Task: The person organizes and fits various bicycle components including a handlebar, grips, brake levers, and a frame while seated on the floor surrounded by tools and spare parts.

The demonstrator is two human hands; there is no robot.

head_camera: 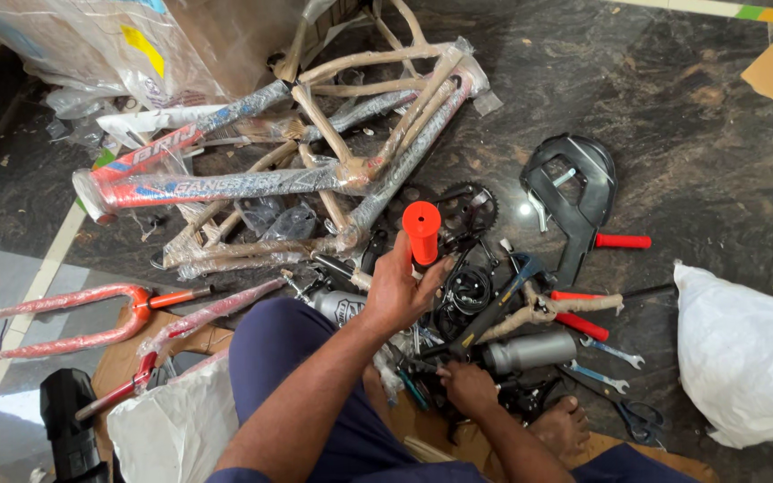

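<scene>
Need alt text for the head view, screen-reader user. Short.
Seen from above, a seated person's left hand holds up an orange handlebar grip while the right hand reaches into loose parts and spanners on a dark marble floor. A wrapped bicycle frame lies beyond, a red fork to the left.

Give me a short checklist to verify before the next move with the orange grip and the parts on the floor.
1. Left hand holds orange grip firmly: ok.
2. Right hand holds a part in the pile: cannot tell which.
3. Bare foot clear of scissors: not ok, close.
4. Spanners within reach: ok.
5. Wrapped bicycle frame lies flat: ok.
</scene>
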